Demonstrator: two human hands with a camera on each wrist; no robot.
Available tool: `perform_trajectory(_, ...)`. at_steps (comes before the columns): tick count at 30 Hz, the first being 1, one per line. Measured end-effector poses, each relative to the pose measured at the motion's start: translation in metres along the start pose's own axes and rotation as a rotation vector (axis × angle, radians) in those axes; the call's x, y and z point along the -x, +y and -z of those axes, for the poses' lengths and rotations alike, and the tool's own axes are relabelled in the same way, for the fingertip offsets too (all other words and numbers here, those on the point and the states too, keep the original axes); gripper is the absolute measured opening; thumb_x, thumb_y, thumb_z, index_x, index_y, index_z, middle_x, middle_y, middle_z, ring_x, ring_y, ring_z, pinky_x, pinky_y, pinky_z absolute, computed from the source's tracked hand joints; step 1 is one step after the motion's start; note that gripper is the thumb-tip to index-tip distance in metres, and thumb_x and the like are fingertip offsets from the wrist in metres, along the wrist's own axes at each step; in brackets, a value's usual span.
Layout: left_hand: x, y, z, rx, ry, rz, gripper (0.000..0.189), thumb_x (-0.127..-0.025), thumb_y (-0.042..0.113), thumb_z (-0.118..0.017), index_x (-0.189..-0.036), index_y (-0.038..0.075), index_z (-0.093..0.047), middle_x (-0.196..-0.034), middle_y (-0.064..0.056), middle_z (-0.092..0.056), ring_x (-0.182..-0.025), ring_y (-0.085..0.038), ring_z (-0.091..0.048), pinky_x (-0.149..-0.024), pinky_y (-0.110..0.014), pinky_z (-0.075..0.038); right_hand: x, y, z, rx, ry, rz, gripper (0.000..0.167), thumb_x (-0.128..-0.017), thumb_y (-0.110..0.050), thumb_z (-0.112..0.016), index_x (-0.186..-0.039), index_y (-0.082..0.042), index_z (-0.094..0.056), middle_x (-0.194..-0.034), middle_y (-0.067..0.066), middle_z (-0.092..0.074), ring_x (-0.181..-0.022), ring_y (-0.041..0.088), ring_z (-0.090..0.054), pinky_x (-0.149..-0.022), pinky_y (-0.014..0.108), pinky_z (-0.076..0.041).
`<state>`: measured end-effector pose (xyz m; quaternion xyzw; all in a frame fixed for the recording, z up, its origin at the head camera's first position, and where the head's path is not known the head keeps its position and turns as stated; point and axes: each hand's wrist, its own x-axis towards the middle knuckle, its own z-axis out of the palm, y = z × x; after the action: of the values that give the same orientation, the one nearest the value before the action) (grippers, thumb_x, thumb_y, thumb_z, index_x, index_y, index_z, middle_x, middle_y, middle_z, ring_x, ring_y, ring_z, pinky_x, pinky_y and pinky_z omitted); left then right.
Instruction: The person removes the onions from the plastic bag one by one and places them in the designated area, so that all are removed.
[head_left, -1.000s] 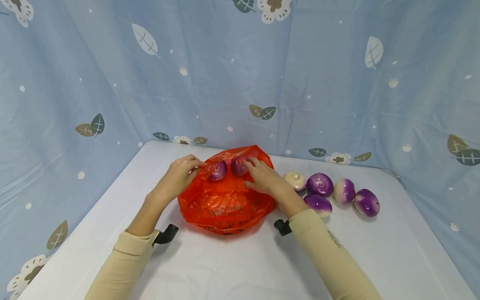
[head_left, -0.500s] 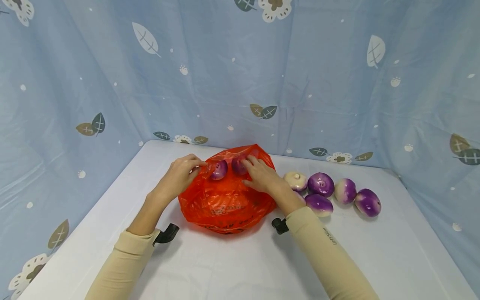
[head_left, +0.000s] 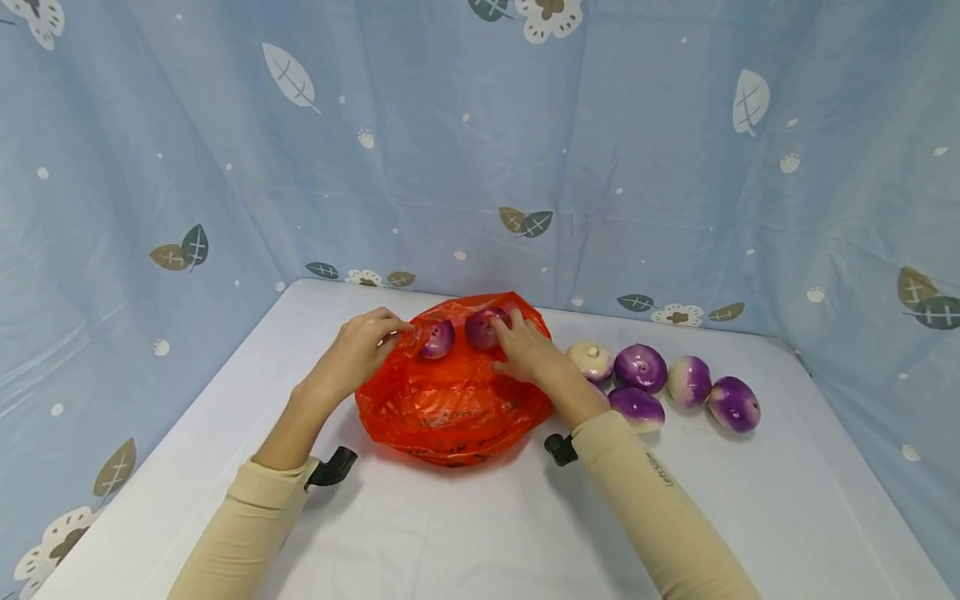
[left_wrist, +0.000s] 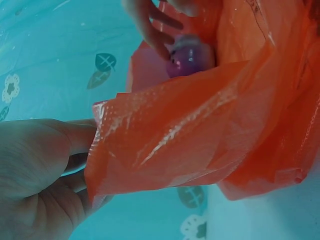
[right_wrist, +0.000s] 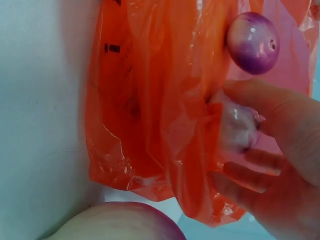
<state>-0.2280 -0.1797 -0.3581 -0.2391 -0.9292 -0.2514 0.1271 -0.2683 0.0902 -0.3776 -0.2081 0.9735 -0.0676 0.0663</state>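
A red plastic bag (head_left: 450,400) lies on its side, mouth facing the back, with two purple-and-white turnips at its opening. My left hand (head_left: 366,346) pinches the bag's rim at the left; in the left wrist view, its fingers (left_wrist: 80,137) go behind the film. At the right of the mouth, my right hand (head_left: 528,350) has its fingers spread beside the right turnip (head_left: 483,328). In the right wrist view that turnip (right_wrist: 237,127) is blurred between thumb and fingers. The left turnip (head_left: 437,340) sits apart from the right hand.
Several more turnips (head_left: 641,369) lie in a group right of the bag, the nearest ones partly behind the right wrist. A white table (head_left: 465,533) spreads below. Blue patterned cloth (head_left: 465,167) hangs around its back and sides. A black camera mount (head_left: 332,467) hangs at the left wrist.
My right hand's fingers have shifted slightly right off the right turnip, leaving more of it showing. The left hand stays on the bag's rim.
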Motion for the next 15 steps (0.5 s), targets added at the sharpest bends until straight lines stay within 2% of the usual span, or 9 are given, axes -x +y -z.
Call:
perform_trajectory(5,-0.0002,0.0002,0.0011,0.003,-0.006,0.008,0.025,-0.089,-0.003,-0.065,-0.112,0.002,-0.073,-0.104,-0.014,-0.069,-0.095,-0.029,-0.067,-0.082,-0.042,-0.06,-0.0034,-0.0005,0.001,0.006,0.006,0.017,0.08,-0.089,-0.033,-0.071,-0.153,-0.015,-0.027,-0.157,0.012,-0.027,-0.138,0.037,-0.04,-0.113,0.052,-0.039)
perform_trajectory(10,-0.0005,0.0001,0.0015,-0.002,-0.005,0.012,0.025,-0.089,-0.003,-0.065,-0.112,0.003,-0.073,-0.104,-0.013,-0.069,-0.094,-0.028,-0.067,-0.082,-0.041,-0.061,-0.0068,-0.0012,0.0032,0.012,-0.014,0.026,0.08,-0.09,-0.035,-0.07,-0.154,-0.014,-0.027,-0.159,0.012,-0.027,-0.142,0.038,-0.036,-0.116,0.052,-0.035)
perform_trajectory(15,0.0002,-0.0009,0.0002,0.006,-0.005,0.006,0.025,-0.089,-0.004,-0.065,-0.112,0.001,-0.073,-0.104,-0.014,-0.069,-0.094,-0.029,-0.067,-0.082,-0.042,-0.06,-0.0087,-0.0007,0.0036,-0.025,-0.007,-0.006,0.077,-0.089,-0.034,-0.071,-0.151,-0.017,-0.03,-0.155,0.013,-0.028,-0.137,0.038,-0.041,-0.112,0.053,-0.041)
